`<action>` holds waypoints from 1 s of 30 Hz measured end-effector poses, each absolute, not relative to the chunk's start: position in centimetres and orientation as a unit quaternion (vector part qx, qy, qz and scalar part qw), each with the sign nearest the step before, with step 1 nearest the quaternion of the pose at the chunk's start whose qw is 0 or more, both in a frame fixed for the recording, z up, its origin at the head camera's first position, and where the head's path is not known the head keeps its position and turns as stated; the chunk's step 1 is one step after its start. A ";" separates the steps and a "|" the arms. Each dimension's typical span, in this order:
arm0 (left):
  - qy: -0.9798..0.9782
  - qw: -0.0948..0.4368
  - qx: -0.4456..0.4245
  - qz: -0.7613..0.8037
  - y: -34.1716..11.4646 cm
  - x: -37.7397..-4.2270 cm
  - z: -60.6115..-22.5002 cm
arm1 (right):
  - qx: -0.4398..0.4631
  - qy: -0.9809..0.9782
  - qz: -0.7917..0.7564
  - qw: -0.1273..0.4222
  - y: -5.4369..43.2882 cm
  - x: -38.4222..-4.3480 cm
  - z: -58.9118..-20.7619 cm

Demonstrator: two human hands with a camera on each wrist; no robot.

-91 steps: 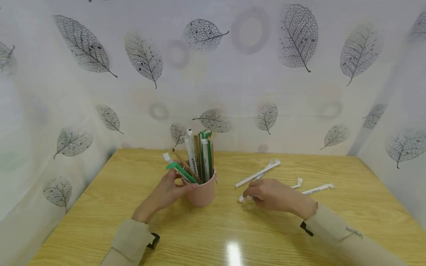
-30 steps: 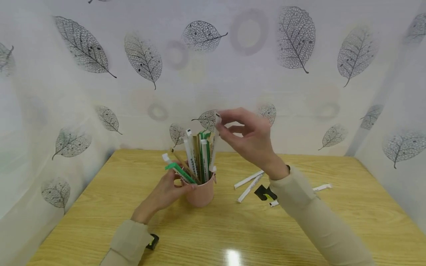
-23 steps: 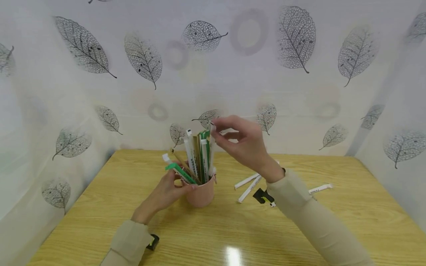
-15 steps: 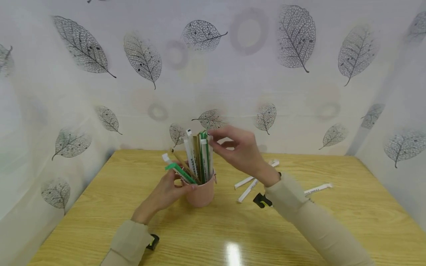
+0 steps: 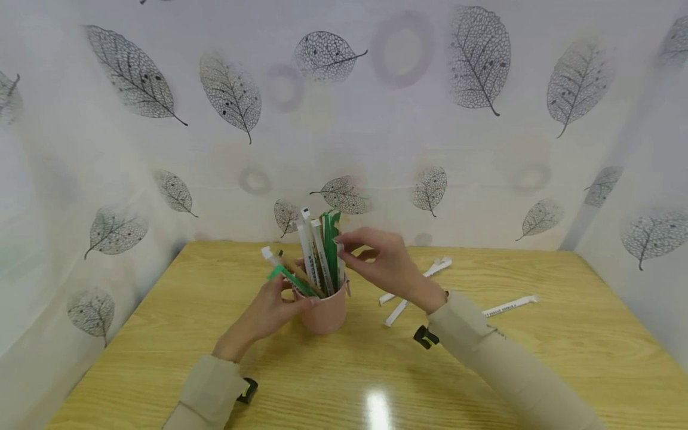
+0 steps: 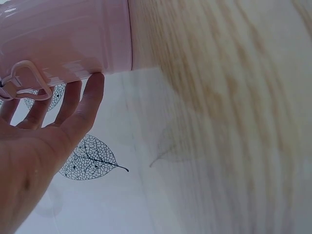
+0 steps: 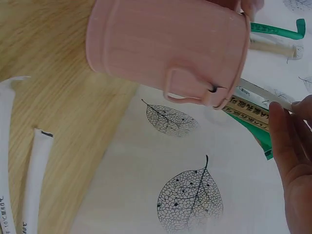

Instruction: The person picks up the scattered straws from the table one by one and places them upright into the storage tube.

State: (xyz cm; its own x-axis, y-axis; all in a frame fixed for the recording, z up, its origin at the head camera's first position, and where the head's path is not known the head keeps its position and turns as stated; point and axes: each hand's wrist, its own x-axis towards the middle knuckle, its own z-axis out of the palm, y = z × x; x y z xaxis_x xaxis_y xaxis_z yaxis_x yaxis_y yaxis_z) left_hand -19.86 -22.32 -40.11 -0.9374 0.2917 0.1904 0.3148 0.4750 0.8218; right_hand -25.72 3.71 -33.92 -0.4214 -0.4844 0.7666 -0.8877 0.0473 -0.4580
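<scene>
A pink pail stands upright on the table, holding several paper-wrapped straws in white, green and brown. My left hand grips its left side, thumb at the rim; in the left wrist view the fingers reach along the pail's wall by a small side handle. At the pail's right side, my right hand pinches the top of a white wrapped straw between thumb and fingertips. That straw's lower end is inside the pail, hidden by the wall. The right wrist view shows brown-wrapped straws beside it.
Right of the pail, two white wrapped straws lie crossed on the wooden table, partly behind my right wrist. Another white straw lies farther right, partly covered by the sleeve. A leaf-printed cloth rises behind the table and along its sides.
My right hand has picked a white straw off the table, carried it over the pail and lowered it in. Straws inside have shifted slightly. My left hand has stayed on the pail.
</scene>
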 end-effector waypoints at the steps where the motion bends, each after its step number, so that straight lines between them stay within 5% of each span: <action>1: -0.858 0.010 -0.176 -0.483 -22.3 -19.9 -40.1 | 0.494 -0.695 0.480 0.208 3.8 -25.8 -34.1; 13: -0.854 0.002 -0.172 -0.490 -22.3 -19.7 -40.1 | 0.464 -0.735 0.456 0.191 6.1 -26.4 -34.8; 22: -0.854 0.001 -0.176 -0.489 -22.4 -19.7 -40.0 | 0.491 -0.851 0.182 0.043 8.8 -27.6 -37.5; 30: -0.855 -0.002 -0.177 -0.488 -22.4 -19.8 -40.1 | 0.499 -0.863 0.073 0.007 9.7 -27.3 -40.0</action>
State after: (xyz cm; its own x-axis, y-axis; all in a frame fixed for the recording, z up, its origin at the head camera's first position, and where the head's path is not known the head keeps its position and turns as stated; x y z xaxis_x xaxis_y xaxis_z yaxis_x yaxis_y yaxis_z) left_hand -19.77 -22.38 -40.12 -0.9377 0.3035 0.1694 0.3003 0.4621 0.8344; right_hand -27.33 9.67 -39.98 -0.5012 -0.8611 0.0854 -0.8632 0.4906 -0.1196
